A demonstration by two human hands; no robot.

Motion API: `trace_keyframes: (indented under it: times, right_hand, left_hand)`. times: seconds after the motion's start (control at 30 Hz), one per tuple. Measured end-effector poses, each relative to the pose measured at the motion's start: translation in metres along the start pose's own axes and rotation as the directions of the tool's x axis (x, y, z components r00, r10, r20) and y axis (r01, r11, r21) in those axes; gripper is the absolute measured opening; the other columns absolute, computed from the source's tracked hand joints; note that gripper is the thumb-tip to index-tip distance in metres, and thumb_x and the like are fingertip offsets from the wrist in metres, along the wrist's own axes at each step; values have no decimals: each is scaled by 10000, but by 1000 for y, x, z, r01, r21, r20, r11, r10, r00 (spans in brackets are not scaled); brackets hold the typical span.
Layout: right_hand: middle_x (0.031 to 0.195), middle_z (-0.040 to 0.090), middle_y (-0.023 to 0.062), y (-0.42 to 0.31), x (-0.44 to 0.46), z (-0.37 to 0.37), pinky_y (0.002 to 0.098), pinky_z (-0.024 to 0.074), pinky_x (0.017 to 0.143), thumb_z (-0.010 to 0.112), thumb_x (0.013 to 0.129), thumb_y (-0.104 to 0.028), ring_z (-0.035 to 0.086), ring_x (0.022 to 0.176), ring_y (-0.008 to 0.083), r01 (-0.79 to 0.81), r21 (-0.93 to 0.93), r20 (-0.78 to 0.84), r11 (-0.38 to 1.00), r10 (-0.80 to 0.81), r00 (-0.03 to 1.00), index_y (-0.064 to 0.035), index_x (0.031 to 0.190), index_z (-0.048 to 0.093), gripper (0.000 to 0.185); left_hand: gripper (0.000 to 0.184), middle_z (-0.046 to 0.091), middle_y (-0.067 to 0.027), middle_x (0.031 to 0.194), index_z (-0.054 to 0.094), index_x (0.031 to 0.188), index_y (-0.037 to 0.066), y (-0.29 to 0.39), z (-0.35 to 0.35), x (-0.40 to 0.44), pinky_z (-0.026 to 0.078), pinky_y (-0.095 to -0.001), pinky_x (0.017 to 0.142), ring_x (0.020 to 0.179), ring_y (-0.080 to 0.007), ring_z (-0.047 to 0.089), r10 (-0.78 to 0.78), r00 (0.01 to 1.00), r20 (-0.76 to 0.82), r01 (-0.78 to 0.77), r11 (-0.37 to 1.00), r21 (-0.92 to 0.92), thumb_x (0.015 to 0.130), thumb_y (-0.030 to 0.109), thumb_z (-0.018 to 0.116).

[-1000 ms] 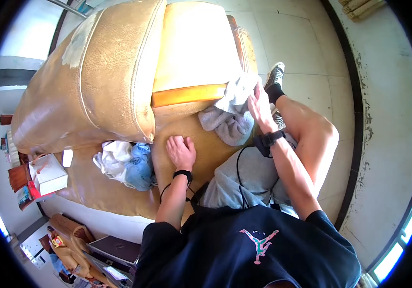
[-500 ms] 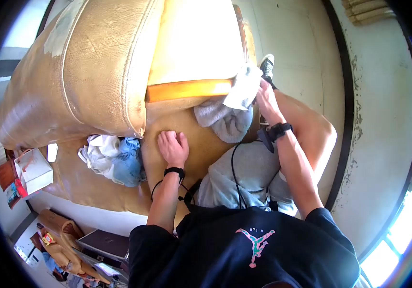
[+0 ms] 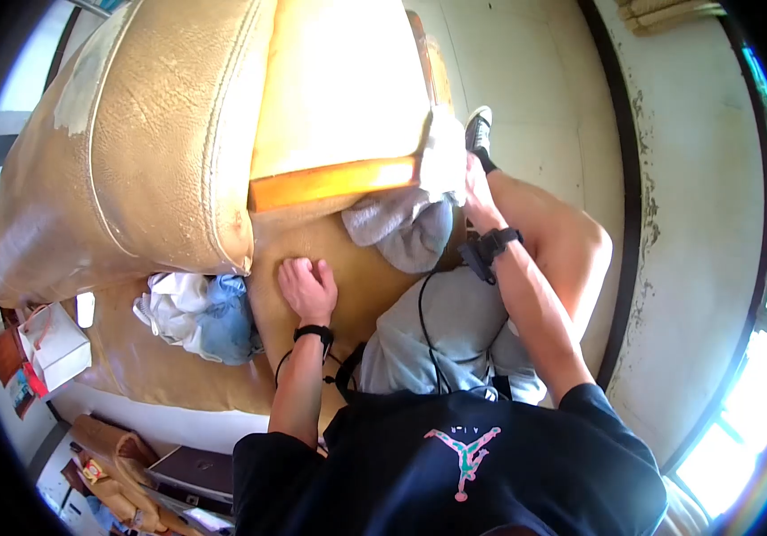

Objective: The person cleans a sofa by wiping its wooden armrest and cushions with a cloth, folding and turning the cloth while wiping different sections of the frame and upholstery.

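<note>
My right hand point(image 3: 480, 192) is at the front end of the sofa's wooden armrest point(image 3: 334, 181), with its fingers closed on a white cloth point(image 3: 443, 156). That cloth drapes over the armrest end, and part of my grip is hidden behind my wrist. Below the cloth, a bunched grey garment point(image 3: 401, 230) lies on the seat beside my thigh. My left hand point(image 3: 309, 290) rests on the tan sofa seat point(image 3: 298, 239), holding nothing, its fingers loosely bent and the thumb apart. To its left sits a pile of white and blue clothes point(image 3: 200, 313).
The bulky tan sofa back point(image 3: 151, 134) rises at the upper left. A white paper bag point(image 3: 57, 347) and a small white object point(image 3: 86, 310) are at the far left. A black cable point(image 3: 428, 330) crosses my grey shorts. My shoe point(image 3: 479, 131) is on the floor beyond the armrest.
The whole view has shifted slightly left. My right hand and the white cloth have moved a little, with the cloth hanging straighter over the armrest end. My left hand stays on the seat.
</note>
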State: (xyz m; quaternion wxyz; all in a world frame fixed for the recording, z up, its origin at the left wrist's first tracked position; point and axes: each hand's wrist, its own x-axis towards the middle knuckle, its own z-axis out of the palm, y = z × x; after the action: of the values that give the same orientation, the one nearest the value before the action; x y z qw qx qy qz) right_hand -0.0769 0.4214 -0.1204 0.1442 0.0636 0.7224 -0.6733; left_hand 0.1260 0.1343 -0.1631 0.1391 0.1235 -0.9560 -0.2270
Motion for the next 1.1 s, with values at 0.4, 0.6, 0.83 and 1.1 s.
trace_keyframes:
  times: [0.4,0.6,0.83,1.1]
  right_hand:
    - [972,690,249,-33,-26,11,432,540,778,580,970,-54,688,894,369,148,-504,25,851,-157,987,-4,1037,623,95]
    - [905,674,255,15,-11,-6,466,539,794,533,986,-94,675,861,400,121,-693,-20,711,-187,982,51,1012,615,169]
    - [918,700,247,-53,-25,26,484,562,735,541,977,-76,690,778,417,438,-639,160,633,-447,880,35,1163,629,234]
    - [1212,671,69,56,15,-15,338,543,914,533,1093,-263,644,1046,183,6,-125,-24,992,-9,1000,14,1360,578,387]
  left_hand:
    - [257,515,-164,879,489,896,61,-3,1,0,401,-511,754,858,-395,520,-16,1000,5,16,1000,-12,897,249,663]
    - [263,514,-163,870,490,890,64,-1,3,-1,399,-515,754,850,-398,518,-14,1000,7,14,1000,21,923,277,641]
    - [257,519,-165,870,501,884,69,-6,4,2,401,-516,755,858,-395,525,-17,1000,-25,17,1000,24,915,282,643]
    - [266,520,-159,875,499,879,65,3,-3,1,404,-506,767,851,-388,521,-35,999,-1,35,999,-13,906,280,653]
